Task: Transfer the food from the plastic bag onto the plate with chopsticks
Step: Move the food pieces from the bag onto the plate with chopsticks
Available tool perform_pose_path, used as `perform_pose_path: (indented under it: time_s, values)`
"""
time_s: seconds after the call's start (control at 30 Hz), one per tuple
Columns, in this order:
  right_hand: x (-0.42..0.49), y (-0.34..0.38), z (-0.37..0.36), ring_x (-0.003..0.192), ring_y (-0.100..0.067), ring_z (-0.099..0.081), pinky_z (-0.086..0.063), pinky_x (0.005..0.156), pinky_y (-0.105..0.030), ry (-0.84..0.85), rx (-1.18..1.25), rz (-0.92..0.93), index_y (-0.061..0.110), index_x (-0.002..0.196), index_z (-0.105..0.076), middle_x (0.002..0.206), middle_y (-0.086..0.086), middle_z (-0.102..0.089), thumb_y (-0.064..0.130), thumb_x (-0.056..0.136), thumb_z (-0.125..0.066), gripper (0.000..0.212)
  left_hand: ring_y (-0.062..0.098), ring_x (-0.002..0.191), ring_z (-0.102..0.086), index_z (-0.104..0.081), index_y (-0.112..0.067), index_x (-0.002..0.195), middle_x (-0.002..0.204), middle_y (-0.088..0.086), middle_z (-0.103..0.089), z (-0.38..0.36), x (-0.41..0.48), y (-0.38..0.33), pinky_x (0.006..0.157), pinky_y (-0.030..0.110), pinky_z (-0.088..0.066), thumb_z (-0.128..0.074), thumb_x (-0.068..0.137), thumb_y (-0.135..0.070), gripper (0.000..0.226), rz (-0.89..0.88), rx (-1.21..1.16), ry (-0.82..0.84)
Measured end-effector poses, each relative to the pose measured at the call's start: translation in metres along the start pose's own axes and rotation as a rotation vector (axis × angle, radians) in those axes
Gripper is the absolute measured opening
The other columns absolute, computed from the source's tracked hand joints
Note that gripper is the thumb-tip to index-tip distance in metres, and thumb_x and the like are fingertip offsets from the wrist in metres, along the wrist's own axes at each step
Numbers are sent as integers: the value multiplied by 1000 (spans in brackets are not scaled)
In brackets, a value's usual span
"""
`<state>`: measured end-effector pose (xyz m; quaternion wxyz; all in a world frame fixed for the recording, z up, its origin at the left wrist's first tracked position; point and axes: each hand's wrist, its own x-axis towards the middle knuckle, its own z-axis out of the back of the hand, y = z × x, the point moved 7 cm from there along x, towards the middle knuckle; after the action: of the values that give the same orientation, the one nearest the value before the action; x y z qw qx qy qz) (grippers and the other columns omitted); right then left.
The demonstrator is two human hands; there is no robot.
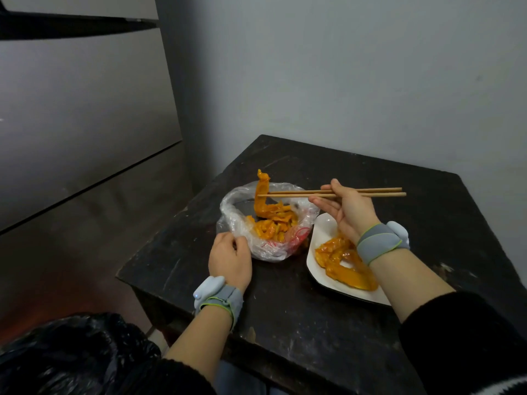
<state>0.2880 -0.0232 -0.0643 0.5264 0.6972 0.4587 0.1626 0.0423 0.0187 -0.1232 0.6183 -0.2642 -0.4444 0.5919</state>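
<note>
Head view: on the far left stand tall grey panels (71,109) with dark seams, meeting a plain pale wall (356,67) in a corner behind the surface. Low in the left corner lies a crumpled glossy black bag (71,352), off the surface and beside the person's dark sleeve. The surface (285,309) is a small, dark, scuffed wooden top, its paint worn and streaked pale along the near edge, pushed close to the corner. The left hand (229,260), with a grey wristband (219,297), rests on the surface at the near left edge of the clear plastic bag (268,246), its fingers (236,240) curled onto the bag's rim and holding it. The bag sits open near the middle of the surface with a heap of orange, sauce-coated food (273,228) inside. One long strip of food (262,192) is lifted upright above the bag's mouth, its lower end still touching the heap, clamped between the tips of the wooden chopsticks (370,192), which lie level. The right hand (348,212) grips them, fingers (322,202) closed around the sticks, hovering over the far end of the white plate (320,232). The plate lies just right of the bag, carrying several orange pieces (345,263), partly hidden by the right wristband (380,240).
</note>
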Motion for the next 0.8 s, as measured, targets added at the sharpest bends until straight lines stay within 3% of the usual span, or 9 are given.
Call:
perform_pose_path:
  time_s: [0.3, 0.6, 0.8]
  values:
    - [-27, 34, 20, 81, -25, -75, -61, 65, -26, -48, -7, 59, 3, 94, -65, 88, -16, -73, 21, 98, -54, 22, 22, 74, -48, -58, 4, 74, 93, 15, -58, 0, -3, -2, 65, 28, -31, -44, 91, -17, 31, 9, 39, 17]
    - [-59, 70, 68, 79, -25, -75, -61, 65, -26, -101, 25, 120, 2, 92, -65, 80, -14, -74, 21, 98, -54, 22, 23, 75, -45, -58, 5, 76, 95, 19, -56, 1, -6, -7, 66, 30, -29, -42, 93, -17, 32, -23, 67, 44]
    - [-69, 86, 116, 74, -25, -75, -58, 56, -22, -149, -1, 163, 0, 92, -63, 78, -16, -73, 21, 99, -52, 24, 26, 74, -45, -55, 3, 71, 95, 23, -56, 1, -5, -6, 66, 32, -28, -40, 93, -17, 33, -30, 106, 57]
